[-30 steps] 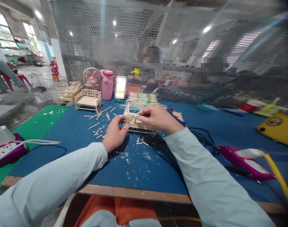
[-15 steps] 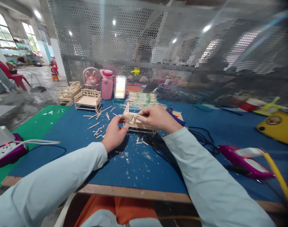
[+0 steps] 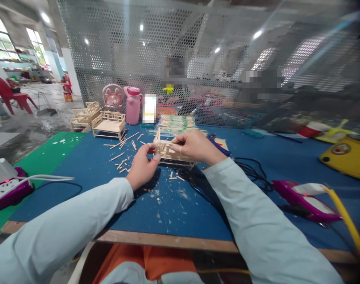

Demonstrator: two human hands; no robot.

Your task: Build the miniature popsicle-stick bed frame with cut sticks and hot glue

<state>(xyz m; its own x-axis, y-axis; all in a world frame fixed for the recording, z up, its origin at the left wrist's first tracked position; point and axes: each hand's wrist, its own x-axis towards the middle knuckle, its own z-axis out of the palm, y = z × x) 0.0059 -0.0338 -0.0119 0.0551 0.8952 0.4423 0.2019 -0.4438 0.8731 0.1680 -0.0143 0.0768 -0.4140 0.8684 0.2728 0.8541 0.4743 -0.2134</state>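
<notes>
A small wooden stick bench (image 3: 178,159) stands on the blue table mat between my hands. My left hand (image 3: 143,165) pinches its left end between thumb and fingers. My right hand (image 3: 194,146) is closed at the upper rail, its fingertips pressed together on the bench's wooden sticks and partly covering them. Loose cut sticks (image 3: 117,157) lie left of the bench, and short offcuts (image 3: 173,176) lie in front of it. Another finished-looking stick bench (image 3: 109,125) stands at the back left, with more stick furniture (image 3: 84,116) beside it.
Behind are a pink bottle (image 3: 133,106), a lit phone (image 3: 149,109), bundled sticks (image 3: 176,124) and a mesh screen (image 3: 114,51). Purple power strips (image 3: 308,201) sit at both sides, with black cable at right. A yellow pouch (image 3: 349,159) lies far right. People show blurred through the mesh.
Both hands keep their hold on the bench with hardly any movement. The whole view has shifted very slightly. Beyond the mesh, a person has changed posture.
</notes>
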